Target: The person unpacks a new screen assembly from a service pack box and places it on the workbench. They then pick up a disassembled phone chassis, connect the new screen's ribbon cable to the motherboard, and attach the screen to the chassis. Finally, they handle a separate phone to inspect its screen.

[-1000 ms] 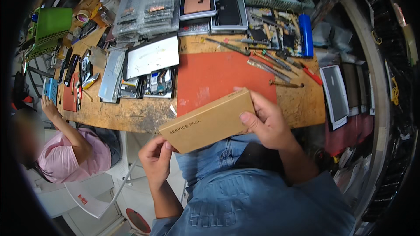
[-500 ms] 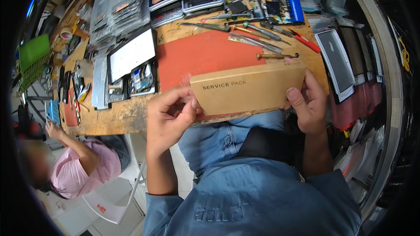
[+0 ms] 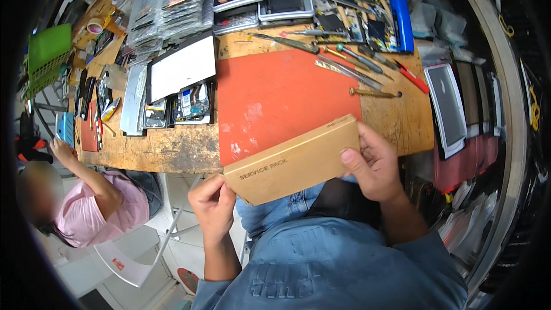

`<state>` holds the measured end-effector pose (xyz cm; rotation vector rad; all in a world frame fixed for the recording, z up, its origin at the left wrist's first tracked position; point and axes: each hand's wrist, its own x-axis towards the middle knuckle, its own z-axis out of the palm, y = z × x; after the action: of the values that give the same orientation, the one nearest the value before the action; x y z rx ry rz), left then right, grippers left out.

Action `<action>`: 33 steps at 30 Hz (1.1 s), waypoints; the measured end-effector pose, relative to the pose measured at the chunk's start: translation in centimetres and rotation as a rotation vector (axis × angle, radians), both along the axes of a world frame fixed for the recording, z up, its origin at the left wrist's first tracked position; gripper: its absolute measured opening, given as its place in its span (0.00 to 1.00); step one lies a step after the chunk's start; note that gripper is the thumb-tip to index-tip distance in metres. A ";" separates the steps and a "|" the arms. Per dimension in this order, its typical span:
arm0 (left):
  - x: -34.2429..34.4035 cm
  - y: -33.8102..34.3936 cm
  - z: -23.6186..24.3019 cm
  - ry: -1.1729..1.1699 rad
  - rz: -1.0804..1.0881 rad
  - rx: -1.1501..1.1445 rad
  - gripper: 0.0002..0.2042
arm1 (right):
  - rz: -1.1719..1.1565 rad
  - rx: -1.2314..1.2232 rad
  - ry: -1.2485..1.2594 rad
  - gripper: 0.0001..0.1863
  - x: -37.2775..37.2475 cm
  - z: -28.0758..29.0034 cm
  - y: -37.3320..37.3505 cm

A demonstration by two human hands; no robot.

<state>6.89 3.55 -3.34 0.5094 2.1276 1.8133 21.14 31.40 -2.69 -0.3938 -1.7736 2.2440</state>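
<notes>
A long, flat brown cardboard box (image 3: 293, 163) is held between my two hands, tilted with its right end higher. My right hand (image 3: 373, 163) grips that end, thumb on the front face and fingers behind. At the lower left end, my left hand (image 3: 213, 204) has its fingers curled in a pinch at the box's corner. The box overlaps the near edge of an orange-red mat (image 3: 275, 92) on the wooden workbench (image 3: 178, 155). Whether the box's end flap is loose cannot be made out.
Screwdrivers and tweezers (image 3: 350, 72) lie right of the mat. Opened tablets (image 3: 181, 74) and bubble-wrapped packs (image 3: 166, 11) crowd the left. A blue cylinder (image 3: 400, 22) stands beside a parts tray at the back. A person in a pink shirt (image 3: 94, 206) sits at far left.
The box has come down and left, nearer my body, and its left end has dipped. Both hands moved with it, and the left fingers have curled tighter at the corner.
</notes>
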 end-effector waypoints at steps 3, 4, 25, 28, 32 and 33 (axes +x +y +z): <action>2.0 -1.3 -0.4 -0.229 0.217 0.205 0.14 | 0.021 0.001 -0.022 0.20 -1.8 0.8 -1.0; 2.5 -1.6 -0.6 -0.184 0.242 0.198 0.16 | 0.006 -0.001 -0.042 0.20 -2.2 1.1 -1.1; -4.5 -3.9 -0.2 0.293 0.390 -0.373 0.15 | 0.219 0.063 0.139 0.13 0.3 0.4 -3.3; -5.0 1.9 0.7 0.111 0.180 -0.235 0.17 | 0.086 0.237 0.089 0.13 2.4 0.0 -1.9; -4.8 4.8 0.3 -0.020 -0.018 -0.234 0.20 | -0.059 0.369 0.065 0.13 3.9 2.0 -0.1; -5.1 4.9 0.1 -0.061 -0.040 -0.225 0.20 | -0.043 0.399 0.043 0.13 4.4 2.6 0.5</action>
<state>1.75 8.44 -3.20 0.4320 2.2259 1.5234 25.57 31.93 -0.11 -0.2942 -2.1022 1.7933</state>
